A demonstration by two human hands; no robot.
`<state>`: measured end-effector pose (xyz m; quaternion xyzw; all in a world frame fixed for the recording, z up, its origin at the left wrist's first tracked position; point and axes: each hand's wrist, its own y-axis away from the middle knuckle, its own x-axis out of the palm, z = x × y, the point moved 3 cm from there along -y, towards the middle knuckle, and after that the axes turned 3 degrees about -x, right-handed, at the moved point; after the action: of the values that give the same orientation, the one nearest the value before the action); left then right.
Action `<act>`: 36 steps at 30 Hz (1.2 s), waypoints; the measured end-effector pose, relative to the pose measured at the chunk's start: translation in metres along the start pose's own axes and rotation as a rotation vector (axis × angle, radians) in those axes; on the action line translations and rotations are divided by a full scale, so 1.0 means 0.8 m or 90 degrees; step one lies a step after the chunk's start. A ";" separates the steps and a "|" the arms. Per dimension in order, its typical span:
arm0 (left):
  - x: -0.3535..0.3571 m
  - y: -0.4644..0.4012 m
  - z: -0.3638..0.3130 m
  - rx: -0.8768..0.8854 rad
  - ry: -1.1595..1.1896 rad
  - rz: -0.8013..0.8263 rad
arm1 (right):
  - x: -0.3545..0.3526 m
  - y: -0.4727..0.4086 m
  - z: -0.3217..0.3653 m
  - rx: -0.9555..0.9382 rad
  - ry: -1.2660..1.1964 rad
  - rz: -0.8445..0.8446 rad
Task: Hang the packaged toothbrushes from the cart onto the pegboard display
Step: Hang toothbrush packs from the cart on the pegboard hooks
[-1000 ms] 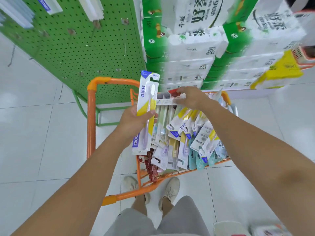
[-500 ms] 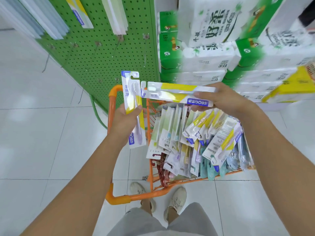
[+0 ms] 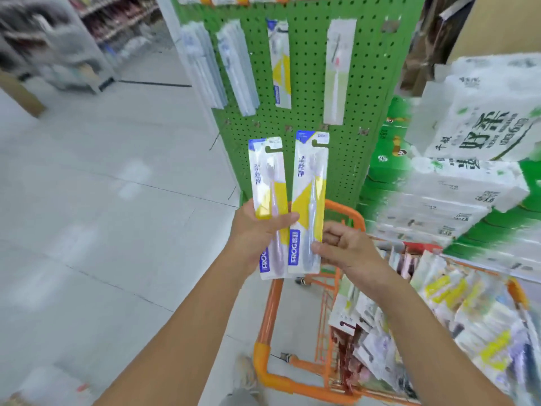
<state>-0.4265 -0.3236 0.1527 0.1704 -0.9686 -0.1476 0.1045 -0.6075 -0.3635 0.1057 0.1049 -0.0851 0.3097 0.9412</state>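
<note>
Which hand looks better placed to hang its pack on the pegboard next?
Probably the right hand: its toothbrush pack reaches higher, its hang hole just below the pegboard hooks; the left hand holds its pack lower.

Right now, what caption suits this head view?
Each hand, left hand and right hand, holds a packaged toothbrush upright before the green pegboard.

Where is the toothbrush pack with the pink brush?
The pink-brush pack hangs high on the green pegboard, to the right of a yellow pack, above the person's hands.

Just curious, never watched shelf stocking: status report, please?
Left hand grips one toothbrush pack; right hand pinches a second pack. Both upright before the pegboard, not yet hung. Nothing blocking.
</note>
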 end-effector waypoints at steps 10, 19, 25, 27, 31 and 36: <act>-0.127 -0.085 -0.050 0.006 -0.044 0.062 | 0.107 -0.141 0.047 -0.111 0.069 -0.161; -0.233 -0.184 -0.121 0.052 -0.103 0.096 | 0.208 -0.254 0.076 -0.200 0.071 -0.349; -0.242 -0.230 -0.131 0.027 -0.113 0.101 | 0.192 -0.299 0.100 -0.208 0.059 -0.477; -0.232 -0.245 -0.137 0.032 -0.114 0.123 | 0.175 -0.316 0.107 -0.195 0.063 -0.483; -0.215 -0.271 -0.145 0.032 -0.115 0.150 | 0.141 -0.349 0.114 -0.171 0.115 -0.474; -0.198 -0.288 -0.155 0.036 -0.119 0.167 | 0.108 -0.377 0.104 -0.145 0.111 -0.450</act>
<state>-0.1807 -0.5047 0.1703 0.0308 -0.9918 -0.1209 0.0277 -0.3658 -0.5723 0.1615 -0.0043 0.0029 -0.0375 0.9993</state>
